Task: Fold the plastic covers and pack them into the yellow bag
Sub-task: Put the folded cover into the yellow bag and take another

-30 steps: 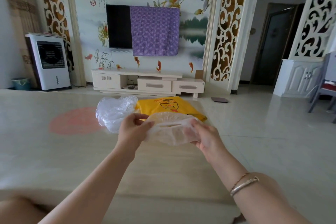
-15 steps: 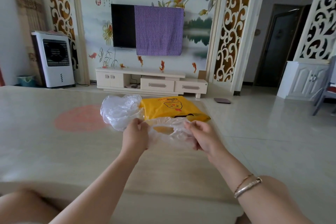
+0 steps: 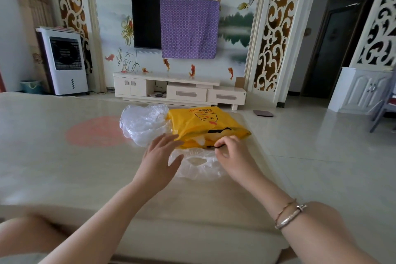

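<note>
Yellow bag (image 3: pixel 203 124) lies flat on the pale table (image 3: pixel 64 167), mouth toward the person, printed face up. Right hand (image 3: pixel 232 152): fingers curled, thumb and forefinger pinching the dark edge at the bag's mouth; the opening is lifted slightly, and something pale shows inside, too unclear to identify. Left hand (image 3: pixel 159 156): fingers straight and spread, nothing gripped; fingertips reach the near left corner of the bag, thumb lies over the edge of the plastic cover (image 3: pixel 199 166). That cover is a clear, crumpled sheet with an oval opening in its middle, lying on the table just in front of the bag, between the two hands and partly under the right one. A second heap of clear plastic (image 3: pixel 143 124) sits touching the bag's left side, loose and unfolded. Right wrist carries a silver bracelet (image 3: pixel 292 216) and a thin cord. Behind the table: white TV stand (image 3: pixel 180 90), wall TV (image 3: pixel 146 21) half draped with a purple cloth (image 3: pixel 189 28), white air cooler (image 3: pixel 64 60) at left.
</note>
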